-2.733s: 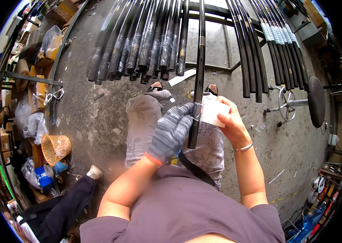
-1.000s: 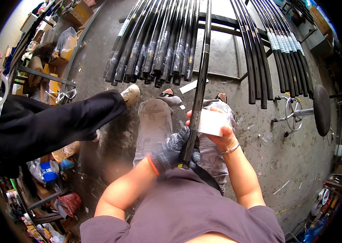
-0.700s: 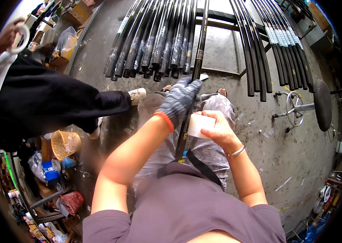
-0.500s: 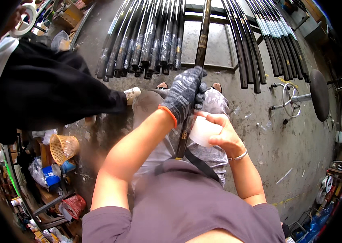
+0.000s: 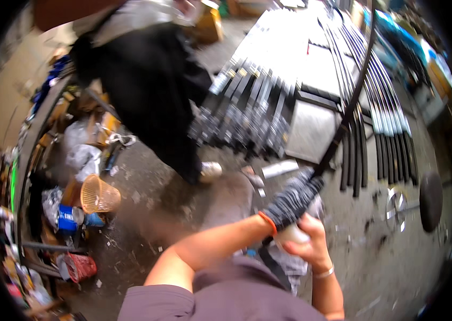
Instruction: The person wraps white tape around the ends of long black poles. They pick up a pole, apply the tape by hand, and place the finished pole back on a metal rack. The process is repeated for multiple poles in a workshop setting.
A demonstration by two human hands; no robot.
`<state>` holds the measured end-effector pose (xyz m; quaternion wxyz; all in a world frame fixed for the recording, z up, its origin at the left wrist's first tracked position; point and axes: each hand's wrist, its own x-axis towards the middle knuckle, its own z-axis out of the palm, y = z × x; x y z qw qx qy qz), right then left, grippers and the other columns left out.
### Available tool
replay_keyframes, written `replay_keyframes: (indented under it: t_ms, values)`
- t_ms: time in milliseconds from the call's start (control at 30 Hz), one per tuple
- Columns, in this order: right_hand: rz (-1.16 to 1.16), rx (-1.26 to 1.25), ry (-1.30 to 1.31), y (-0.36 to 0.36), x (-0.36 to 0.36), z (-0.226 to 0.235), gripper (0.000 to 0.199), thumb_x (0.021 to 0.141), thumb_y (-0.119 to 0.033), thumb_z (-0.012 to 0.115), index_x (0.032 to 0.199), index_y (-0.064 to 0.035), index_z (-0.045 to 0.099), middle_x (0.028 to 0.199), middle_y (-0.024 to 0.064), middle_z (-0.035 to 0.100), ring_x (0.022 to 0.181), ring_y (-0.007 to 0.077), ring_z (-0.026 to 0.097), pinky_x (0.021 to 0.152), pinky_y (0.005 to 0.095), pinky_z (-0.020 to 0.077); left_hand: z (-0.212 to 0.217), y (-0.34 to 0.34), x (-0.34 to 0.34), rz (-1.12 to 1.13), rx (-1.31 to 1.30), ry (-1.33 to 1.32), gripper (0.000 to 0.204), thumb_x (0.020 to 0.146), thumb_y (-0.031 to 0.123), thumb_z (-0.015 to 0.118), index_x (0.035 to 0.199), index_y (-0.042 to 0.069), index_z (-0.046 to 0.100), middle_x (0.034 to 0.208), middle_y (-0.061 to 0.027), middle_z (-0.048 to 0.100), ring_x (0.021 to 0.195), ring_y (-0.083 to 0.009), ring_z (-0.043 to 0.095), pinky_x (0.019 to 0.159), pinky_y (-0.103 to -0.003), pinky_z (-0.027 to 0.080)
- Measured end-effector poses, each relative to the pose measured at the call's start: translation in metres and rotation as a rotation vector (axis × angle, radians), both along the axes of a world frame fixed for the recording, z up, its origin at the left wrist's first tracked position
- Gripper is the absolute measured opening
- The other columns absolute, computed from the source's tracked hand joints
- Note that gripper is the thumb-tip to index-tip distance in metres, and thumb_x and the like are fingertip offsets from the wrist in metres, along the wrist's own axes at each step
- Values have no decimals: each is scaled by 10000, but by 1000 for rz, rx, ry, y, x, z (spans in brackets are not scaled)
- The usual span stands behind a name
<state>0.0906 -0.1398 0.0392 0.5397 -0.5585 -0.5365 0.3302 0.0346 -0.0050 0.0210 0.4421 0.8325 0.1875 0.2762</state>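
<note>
Gloved left hand fingers wrap the dark rod, its length running up-right beyond them; bare right hand fingers pinch a white pad just below.

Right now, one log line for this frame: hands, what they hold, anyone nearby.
left hand: gloved, gripping dark rod | right hand: bare, white pad against rod | bystander in black: standing at left | rod bundle: on floor
</note>
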Motion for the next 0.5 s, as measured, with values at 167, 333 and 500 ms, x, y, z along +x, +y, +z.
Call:
replay_keyframes:
  t_ms: [167,333,500]
  values:
    - [71,91,235,-23,4,-8,595,582,-374,868,924,55,637,884,109,660,794,200,637,727,306,509,51,0,3,-567,-1283,-35,338,981,413,527,1027,87,606,568,59,427,416,-35,374,369,-195,283]
    - [-218,78,-344,-23,-12,3,362,486,-185,836,639,-9,558,816,137,632,719,264,610,679,349,484,56,-4,-13,-389,-178,-99,437,951,320,605,1271,34,523,962,-116,683,848,-219,651,750,-345,504]
    - [-82,179,-250,-15,-18,23,331,497,-169,842,646,-13,590,844,167,683,818,320,671,761,356,516,42,-18,-8,-402,-479,-323,429,950,346,621,1234,29,558,837,-70,655,734,-202,619,664,-338,495]
